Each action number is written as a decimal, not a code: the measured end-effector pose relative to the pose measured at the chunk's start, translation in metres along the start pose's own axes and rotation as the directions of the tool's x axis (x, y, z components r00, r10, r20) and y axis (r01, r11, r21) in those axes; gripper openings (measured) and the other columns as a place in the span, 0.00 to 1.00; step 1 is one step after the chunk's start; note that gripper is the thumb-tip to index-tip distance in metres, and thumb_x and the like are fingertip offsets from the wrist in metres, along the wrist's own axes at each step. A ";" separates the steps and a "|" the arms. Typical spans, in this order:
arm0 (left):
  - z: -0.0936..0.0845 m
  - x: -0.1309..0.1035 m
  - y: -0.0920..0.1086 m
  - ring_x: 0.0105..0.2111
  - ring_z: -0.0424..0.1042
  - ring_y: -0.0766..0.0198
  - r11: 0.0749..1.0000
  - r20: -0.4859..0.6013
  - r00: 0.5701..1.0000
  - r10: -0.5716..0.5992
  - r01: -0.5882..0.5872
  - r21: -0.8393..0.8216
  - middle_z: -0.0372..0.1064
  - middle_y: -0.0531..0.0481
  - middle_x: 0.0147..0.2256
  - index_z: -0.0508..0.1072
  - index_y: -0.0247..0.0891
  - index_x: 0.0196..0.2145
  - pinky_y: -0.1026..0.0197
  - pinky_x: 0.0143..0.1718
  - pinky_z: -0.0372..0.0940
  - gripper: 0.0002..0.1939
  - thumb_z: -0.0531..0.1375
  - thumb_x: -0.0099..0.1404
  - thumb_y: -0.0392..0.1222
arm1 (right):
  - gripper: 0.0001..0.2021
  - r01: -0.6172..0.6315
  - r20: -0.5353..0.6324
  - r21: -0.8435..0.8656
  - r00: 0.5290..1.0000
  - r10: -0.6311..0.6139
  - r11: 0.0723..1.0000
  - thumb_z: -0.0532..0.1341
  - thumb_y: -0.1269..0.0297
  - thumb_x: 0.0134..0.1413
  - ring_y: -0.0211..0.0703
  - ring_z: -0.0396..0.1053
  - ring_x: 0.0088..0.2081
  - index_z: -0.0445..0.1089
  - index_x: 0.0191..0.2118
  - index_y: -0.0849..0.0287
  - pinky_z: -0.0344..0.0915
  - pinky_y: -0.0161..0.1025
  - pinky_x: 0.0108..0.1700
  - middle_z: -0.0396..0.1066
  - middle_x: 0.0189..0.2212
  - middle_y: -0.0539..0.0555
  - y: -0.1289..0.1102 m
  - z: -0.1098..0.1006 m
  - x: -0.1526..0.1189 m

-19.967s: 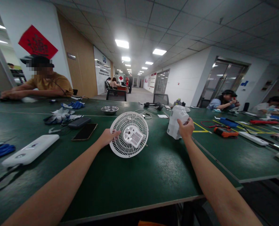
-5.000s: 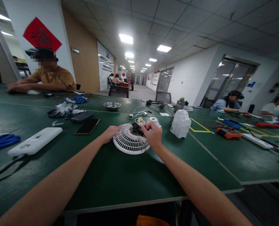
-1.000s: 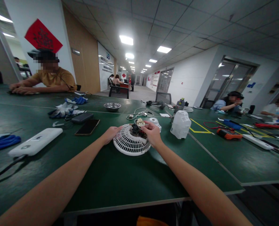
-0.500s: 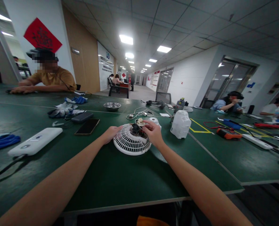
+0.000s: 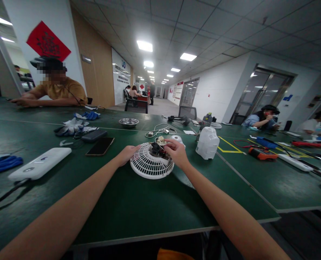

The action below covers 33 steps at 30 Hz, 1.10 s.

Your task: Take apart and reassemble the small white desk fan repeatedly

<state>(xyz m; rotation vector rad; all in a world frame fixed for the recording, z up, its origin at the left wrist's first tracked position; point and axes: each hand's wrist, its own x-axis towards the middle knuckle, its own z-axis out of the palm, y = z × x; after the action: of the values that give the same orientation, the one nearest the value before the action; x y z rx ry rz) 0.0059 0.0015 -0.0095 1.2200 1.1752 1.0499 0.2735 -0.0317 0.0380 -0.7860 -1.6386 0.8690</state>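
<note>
A round white fan grille [image 5: 151, 168] lies on the green table in front of me, with a dark motor [image 5: 157, 149] at its middle. My left hand [image 5: 129, 153] grips the grille's left rim, thumb and fingers closed on it. Above the motor, my right hand [image 5: 176, 151] pinches a small cream-coloured part [image 5: 160, 141] between thumb and fingertips; its exact kind is too small to tell. Partly behind the right hand stands a white rounded piece [image 5: 177, 139]. A white fan motor housing [image 5: 208, 143] stands upright to the right.
A metal bowl [image 5: 128, 122], a white cable [image 5: 160, 130] and a phone [image 5: 100, 147] lie beyond my hands. At left are a white power strip [image 5: 41, 163] and gloves [image 5: 75, 128]; at right, an orange multimeter [image 5: 262, 154]. People sit at both far sides.
The cream-coloured part has shifted slightly in my right fingers, and the right hand has moved a little. My left hand stays on the grille rim.
</note>
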 end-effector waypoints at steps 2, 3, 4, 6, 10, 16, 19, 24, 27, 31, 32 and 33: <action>-0.001 0.000 0.000 0.25 0.71 0.60 1.000 -0.001 1.000 0.005 -0.005 0.010 0.74 0.46 0.25 0.76 0.30 0.35 0.58 0.27 0.62 0.29 0.67 0.49 0.62 | 0.19 -0.007 -0.005 0.002 1.000 0.007 1.000 0.64 0.64 0.47 0.42 0.76 0.32 0.72 0.48 0.58 0.73 0.40 0.38 0.78 0.34 0.53 -0.002 -0.001 0.000; -0.001 0.000 0.000 0.25 0.71 0.59 1.000 -0.004 1.000 0.007 -0.007 0.014 0.74 0.46 0.25 0.76 0.30 0.35 0.58 0.27 0.62 0.29 0.66 0.49 0.62 | 0.19 -0.010 -0.007 0.004 1.000 0.011 1.000 0.64 0.65 0.47 0.42 0.75 0.32 0.72 0.48 0.58 0.73 0.40 0.38 0.77 0.33 0.52 -0.003 -0.001 0.000; -0.001 0.000 0.000 0.25 0.71 0.59 1.000 -0.007 1.000 0.006 -0.006 0.017 0.74 0.46 0.25 0.76 0.30 0.35 0.58 0.27 0.62 0.29 0.67 0.49 0.62 | 0.19 -0.013 -0.008 0.007 1.000 0.013 1.000 0.64 0.66 0.46 0.41 0.75 0.32 0.72 0.48 0.58 0.73 0.40 0.38 0.77 0.33 0.52 -0.003 -0.001 0.000; -0.001 -0.001 0.000 0.25 0.71 0.59 1.000 -0.005 1.000 -0.003 0.003 0.021 0.74 0.46 0.25 0.76 0.29 0.35 0.58 0.27 0.62 0.29 0.67 0.49 0.62 | 0.19 -0.013 -0.004 0.010 1.000 0.013 1.000 0.63 0.67 0.46 0.42 0.76 0.33 0.72 0.48 0.58 0.73 0.40 0.38 0.78 0.34 0.52 -0.004 -0.001 0.001; 0.002 -0.002 0.001 0.24 0.71 0.60 1.000 -0.010 1.000 -0.003 0.003 0.020 0.74 0.46 0.25 0.76 0.30 0.35 0.59 0.27 0.62 0.29 0.66 0.50 0.62 | 0.19 -0.010 0.007 -0.003 1.000 0.010 1.000 0.63 0.66 0.47 0.42 0.76 0.33 0.71 0.48 0.58 0.74 0.41 0.39 0.78 0.35 0.53 -0.003 0.000 0.001; 0.000 0.002 -0.001 0.25 0.72 0.59 1.000 -0.006 1.000 -0.005 0.005 -0.003 0.75 0.45 0.26 0.76 0.29 0.37 0.59 0.27 0.62 0.30 0.67 0.49 0.62 | 0.12 -0.015 -0.107 -0.071 0.994 0.008 0.997 0.66 0.63 0.46 0.44 0.77 0.32 0.69 0.38 0.58 0.73 0.40 0.35 0.78 0.31 0.53 -0.003 0.001 -0.002; -0.003 0.005 -0.004 0.26 0.72 0.59 1.000 0.010 1.000 -0.010 0.010 0.006 0.75 0.44 0.27 0.76 0.29 0.38 0.58 0.28 0.63 0.31 0.66 0.50 0.62 | 0.08 -0.007 -0.143 -0.179 0.990 -0.019 0.984 0.66 0.62 0.46 0.45 0.76 0.30 0.71 0.31 0.60 0.72 0.40 0.34 0.77 0.27 0.55 -0.005 0.002 -0.004; -0.003 0.004 -0.004 0.25 0.72 0.59 1.000 0.004 1.000 0.007 -0.007 0.016 0.74 0.46 0.25 0.76 0.29 0.37 0.58 0.28 0.63 0.30 0.66 0.50 0.62 | 0.07 0.069 -0.175 -0.281 0.977 -0.122 0.957 0.66 0.62 0.48 0.46 0.76 0.32 0.74 0.32 0.59 0.72 0.41 0.38 0.77 0.30 0.54 -0.010 0.002 -0.009; 0.000 0.001 -0.001 0.25 0.72 0.59 1.000 0.008 1.000 0.006 -0.006 0.008 0.74 0.46 0.24 0.76 0.30 0.36 0.58 0.27 0.63 0.29 0.66 0.50 0.61 | 0.05 0.128 -0.179 -0.463 0.956 -0.234 0.877 0.65 0.62 0.50 0.45 0.74 0.32 0.76 0.32 0.56 0.71 0.43 0.41 0.78 0.30 0.53 -0.013 -0.001 -0.012; 0.001 -0.002 0.001 0.25 0.72 0.58 1.000 -0.033 0.999 -0.023 0.023 -0.006 0.74 0.46 0.24 0.76 0.30 0.34 0.58 0.27 0.62 0.27 0.67 0.50 0.60 | 0.05 0.235 -0.063 -0.609 0.938 -0.342 0.758 0.63 0.64 0.53 0.46 0.74 0.36 0.78 0.34 0.53 0.69 0.44 0.46 0.78 0.33 0.53 -0.015 -0.007 -0.014; 0.001 -0.001 0.001 0.25 0.72 0.58 1.000 -0.040 0.999 -0.030 0.030 -0.007 0.74 0.46 0.24 0.76 0.30 0.34 0.58 0.27 0.63 0.26 0.67 0.50 0.60 | 0.06 0.268 -0.022 -0.615 0.934 -0.356 0.741 0.62 0.65 0.54 0.46 0.74 0.37 0.78 0.35 0.53 0.68 0.44 0.47 0.78 0.34 0.53 -0.015 -0.008 -0.014; 0.001 0.000 0.000 0.25 0.72 0.58 0.999 -0.043 0.999 -0.034 0.034 -0.007 0.74 0.45 0.24 0.76 0.31 0.34 0.58 0.27 0.63 0.26 0.67 0.50 0.60 | 0.07 0.300 0.016 -0.619 0.929 -0.370 0.725 0.61 0.66 0.55 0.46 0.74 0.38 0.78 0.36 0.53 0.68 0.44 0.47 0.78 0.34 0.53 -0.015 -0.009 -0.014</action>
<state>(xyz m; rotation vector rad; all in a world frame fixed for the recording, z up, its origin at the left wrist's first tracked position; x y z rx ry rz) 0.0064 0.0011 -0.0092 1.1738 1.2206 1.0579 0.2838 -0.0496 0.0456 -0.9081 -1.9082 0.0032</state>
